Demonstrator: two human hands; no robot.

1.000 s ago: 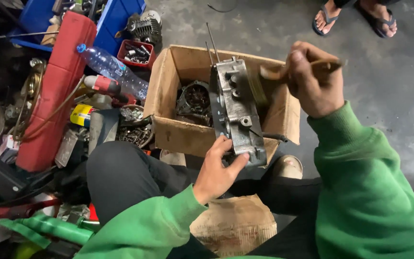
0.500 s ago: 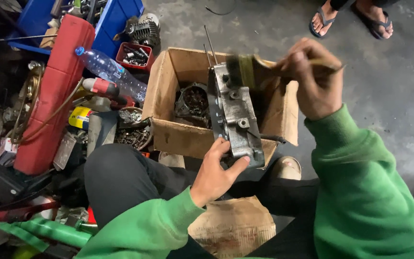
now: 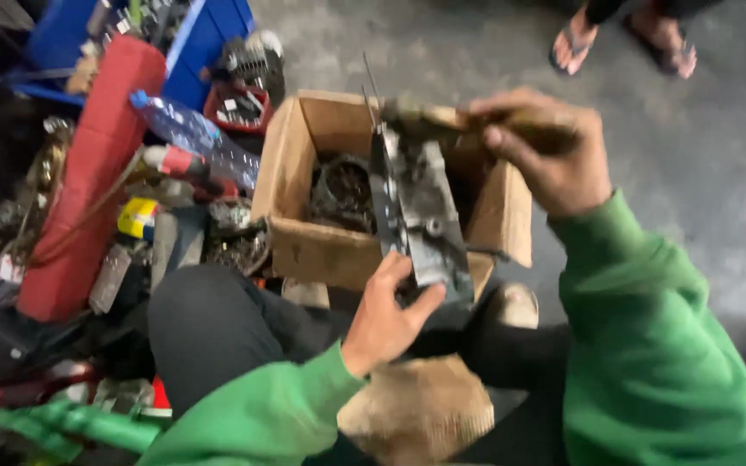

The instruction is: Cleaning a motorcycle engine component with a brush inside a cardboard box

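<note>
Head view: left hand (image 3: 386, 319) gripped the engine part (image 3: 416, 211) over the box (image 3: 304, 250); right hand (image 3: 546, 155) clenched a brush (image 3: 442, 121), apparently brushing it clean.

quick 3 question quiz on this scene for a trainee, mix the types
1. True or false: the left hand grips the lower end of the grey metal engine part.
2. What is behind that part? A) cardboard box B) bucket C) basket
3. Which hand holds the brush at the part's top?

Key: 1 true. 2 A. 3 the right hand.
</note>
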